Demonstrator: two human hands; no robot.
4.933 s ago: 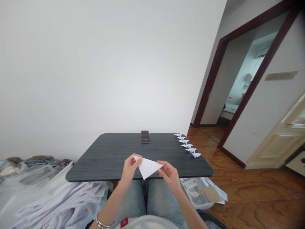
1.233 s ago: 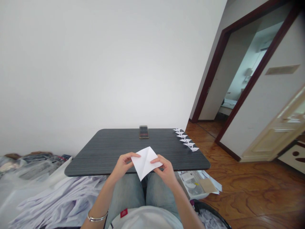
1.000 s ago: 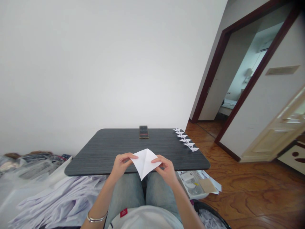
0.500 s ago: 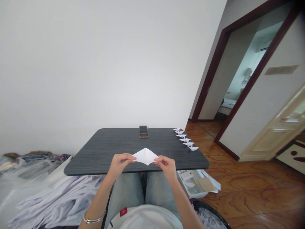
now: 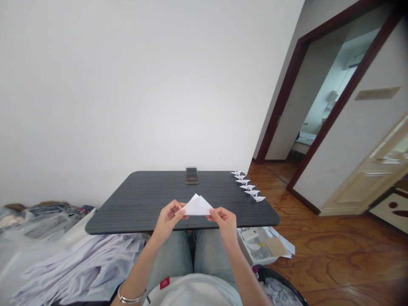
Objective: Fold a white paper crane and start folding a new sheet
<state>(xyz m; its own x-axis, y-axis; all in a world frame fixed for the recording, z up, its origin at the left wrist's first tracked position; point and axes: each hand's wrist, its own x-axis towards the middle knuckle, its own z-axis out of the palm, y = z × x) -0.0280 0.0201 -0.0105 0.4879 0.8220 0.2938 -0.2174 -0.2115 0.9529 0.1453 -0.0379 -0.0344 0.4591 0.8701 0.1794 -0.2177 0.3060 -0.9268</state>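
A white sheet of paper [image 5: 199, 206], folded into a triangle with two close peaks at the top, is held just above the near edge of the dark table [image 5: 149, 195]. My left hand [image 5: 169, 216] pinches its left corner between thumb and fingers. At the right corner, my right hand [image 5: 224, 216] grips it the same way. Along the table's right side stand several folded white paper cranes [image 5: 247, 187] in a row.
A phone [image 5: 191, 175] stands at the table's back edge by the wall. Below the table on the right are a white box [image 5: 259, 246] of odds and ends and a black bin [image 5: 280, 289] with paper scraps. White cloth [image 5: 83, 267] lies heaped at the left.
The paper has gone from a diamond shape to a triangle with a straight lower edge. My left hand has moved slightly to the right; both hands still hold the corners.
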